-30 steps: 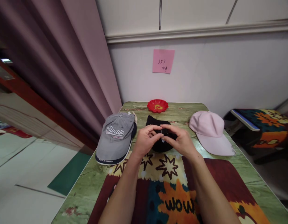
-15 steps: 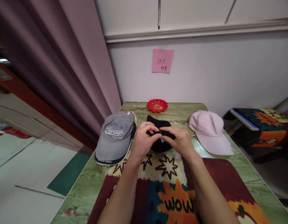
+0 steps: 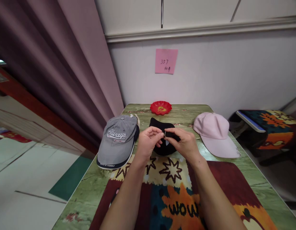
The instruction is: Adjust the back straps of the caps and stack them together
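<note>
A black cap [image 3: 159, 122] sits in the middle of the table, partly covered by my hands. My left hand [image 3: 149, 140] is closed in a pinch at the cap's strap, thumb against forefinger. Close beside it, my right hand [image 3: 183, 140] pinches the strap next to a small metal buckle [image 3: 165, 134] that shows between the two hands. The strap itself is mostly hidden by my fingers. A pale label [image 3: 167, 143] shows inside the cap, below the fingertips.
A grey cap [image 3: 116, 140] with white lettering lies at left, partly over another cap. On the right rests a pink cap [image 3: 214, 134]. A red scalloped dish [image 3: 160, 108] stands at the back. Under my forearms is a colourful mat [image 3: 224, 179]. The wall [image 3: 198, 73] rises behind.
My left fingers have drawn slightly away from the right ones, and the metal buckle shows more clearly between them. The caps and dish keep their places on the table.
</note>
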The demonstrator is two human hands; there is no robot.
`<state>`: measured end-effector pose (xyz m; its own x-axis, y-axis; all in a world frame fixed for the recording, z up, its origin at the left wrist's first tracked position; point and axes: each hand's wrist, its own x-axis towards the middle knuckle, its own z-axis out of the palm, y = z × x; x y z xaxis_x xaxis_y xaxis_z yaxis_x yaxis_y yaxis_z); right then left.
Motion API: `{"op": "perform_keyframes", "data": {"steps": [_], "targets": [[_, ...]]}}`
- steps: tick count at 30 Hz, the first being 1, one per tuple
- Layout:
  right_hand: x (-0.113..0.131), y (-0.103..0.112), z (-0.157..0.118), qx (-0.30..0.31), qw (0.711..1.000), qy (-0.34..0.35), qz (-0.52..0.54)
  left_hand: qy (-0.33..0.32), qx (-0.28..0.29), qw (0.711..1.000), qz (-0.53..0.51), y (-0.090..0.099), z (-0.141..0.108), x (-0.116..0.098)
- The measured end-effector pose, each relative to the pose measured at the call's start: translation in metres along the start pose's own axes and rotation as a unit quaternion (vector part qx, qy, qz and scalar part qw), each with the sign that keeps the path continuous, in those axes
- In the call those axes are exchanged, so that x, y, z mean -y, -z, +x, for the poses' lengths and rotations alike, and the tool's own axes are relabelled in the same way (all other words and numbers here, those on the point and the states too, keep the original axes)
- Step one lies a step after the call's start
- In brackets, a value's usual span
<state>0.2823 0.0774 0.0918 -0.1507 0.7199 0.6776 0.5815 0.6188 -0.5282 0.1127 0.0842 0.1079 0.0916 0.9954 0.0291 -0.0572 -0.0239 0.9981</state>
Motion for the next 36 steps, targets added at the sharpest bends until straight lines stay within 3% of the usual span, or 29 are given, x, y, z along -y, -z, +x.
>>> {"op": "perform_keyframes", "data": {"steps": [11, 25, 32, 36], "targets": [[-0.003, -0.004, -0.002, 0.021, 1.0, 0.002, -0.012, -0.032, 0.012, 0.999, 0.015, -0.007, -0.002, 0.002], [-0.002, -0.002, -0.001, 0.03, 0.999, -0.042, 0.004, -0.017, -0.005, 1.0, 0.024, -0.002, 0.003, 0.011], [0.002, 0.005, 0.001, 0.048, 0.997, -0.052, 0.027, -0.041, -0.008, 0.996, 0.077, 0.002, 0.003, 0.008], [0.004, 0.007, 0.003, 0.047, 0.998, -0.031, 0.036, -0.112, -0.079, 0.976, 0.17, 0.009, 0.004, 0.003]]}}
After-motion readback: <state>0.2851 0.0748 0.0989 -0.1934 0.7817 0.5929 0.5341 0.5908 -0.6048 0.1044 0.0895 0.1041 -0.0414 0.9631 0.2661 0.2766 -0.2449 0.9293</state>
